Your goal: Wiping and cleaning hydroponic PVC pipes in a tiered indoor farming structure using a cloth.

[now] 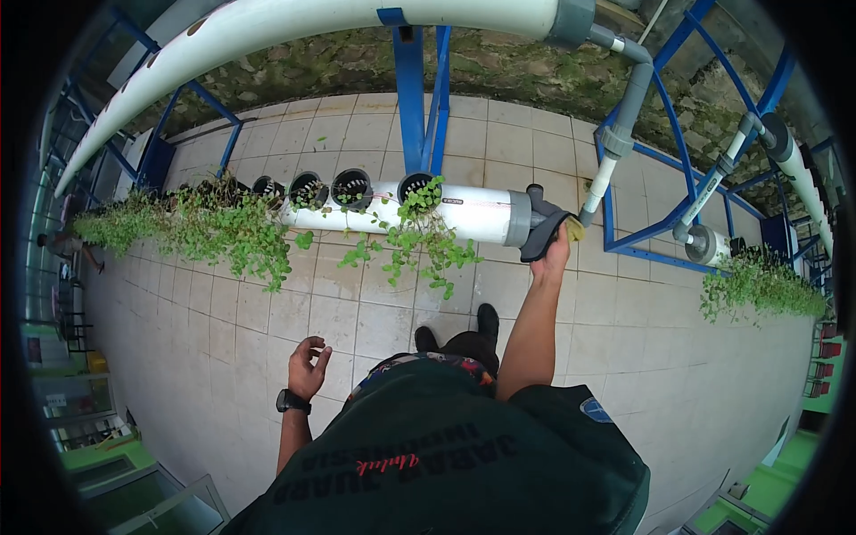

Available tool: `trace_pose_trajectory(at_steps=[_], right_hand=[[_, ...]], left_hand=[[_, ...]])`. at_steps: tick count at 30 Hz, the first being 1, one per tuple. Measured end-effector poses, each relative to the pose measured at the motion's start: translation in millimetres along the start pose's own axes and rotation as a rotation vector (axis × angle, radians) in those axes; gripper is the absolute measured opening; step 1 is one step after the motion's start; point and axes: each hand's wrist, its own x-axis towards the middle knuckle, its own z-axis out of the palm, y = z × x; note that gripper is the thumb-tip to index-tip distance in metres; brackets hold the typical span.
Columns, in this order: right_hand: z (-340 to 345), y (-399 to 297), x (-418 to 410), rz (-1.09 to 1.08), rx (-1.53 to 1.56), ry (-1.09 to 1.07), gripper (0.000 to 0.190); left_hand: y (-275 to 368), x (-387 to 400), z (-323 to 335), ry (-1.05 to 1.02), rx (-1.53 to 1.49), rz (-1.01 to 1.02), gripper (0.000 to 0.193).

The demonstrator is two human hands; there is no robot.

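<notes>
My right hand (pixel 555 257) grips a dark grey cloth (pixel 543 235) with a yellowish part (pixel 574 229). The cloth lies against the grey pipe fitting at the right end of a white PVC pipe (pixel 478 212), beside its grey end cap (pixel 519 219). My left hand (pixel 307 368), with a black watch on the wrist, hangs by my left side, fingers loosely curled and holding nothing. Along the pipe's top sit several black net pots (pixel 352 189). Green leafy plants (pixel 428 247) trail from them over the near side. The cloth hides part of the fitting.
A larger white pipe (pixel 321 20) crosses above, joined to grey elbow piping (pixel 632 100). Blue metal posts (pixel 414 100) and a blue frame (pixel 608 207) stand behind. At right is another planted pipe (pixel 707 245). The floor is tiled (pixel 401 321); a mossy stone wall (pixel 321 67) runs behind.
</notes>
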Motion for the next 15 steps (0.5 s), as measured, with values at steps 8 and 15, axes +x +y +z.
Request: trace_pose_trajectory(at_steps=[8, 15], right_hand=[[41, 14, -127, -0.312, -1.439, -0.171, 0.025], [110, 39, -14, -0.543, -2.232, -0.615, 0.045]], left_hand=[[-34, -17, 12, -0.020, -0.028, -0.071, 0.022], [-28, -17, 9, 0.097, -0.062, -0.052, 0.024]])
